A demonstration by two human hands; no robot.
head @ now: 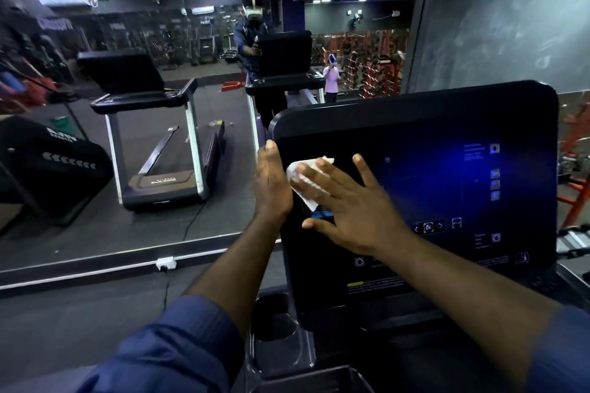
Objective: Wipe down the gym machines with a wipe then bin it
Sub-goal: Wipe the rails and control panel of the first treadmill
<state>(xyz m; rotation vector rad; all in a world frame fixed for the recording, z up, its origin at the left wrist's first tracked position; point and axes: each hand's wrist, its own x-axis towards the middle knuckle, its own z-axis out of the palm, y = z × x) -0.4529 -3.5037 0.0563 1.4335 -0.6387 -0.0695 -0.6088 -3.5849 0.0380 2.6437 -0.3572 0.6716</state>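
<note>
– On the treadmill console, the left hand is gripping the side edge; the right hand is pressing the wipe flat, fingers straight.
– Those fingers are resting near the lit buttons; one bump might be starting the belt.

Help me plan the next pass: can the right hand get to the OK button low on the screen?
Probably yes. The right hand presses the wipe on the console screen; the OK button lies on the same glass, right of its wrist, nothing between. The left hand grips the console's left edge.
</note>
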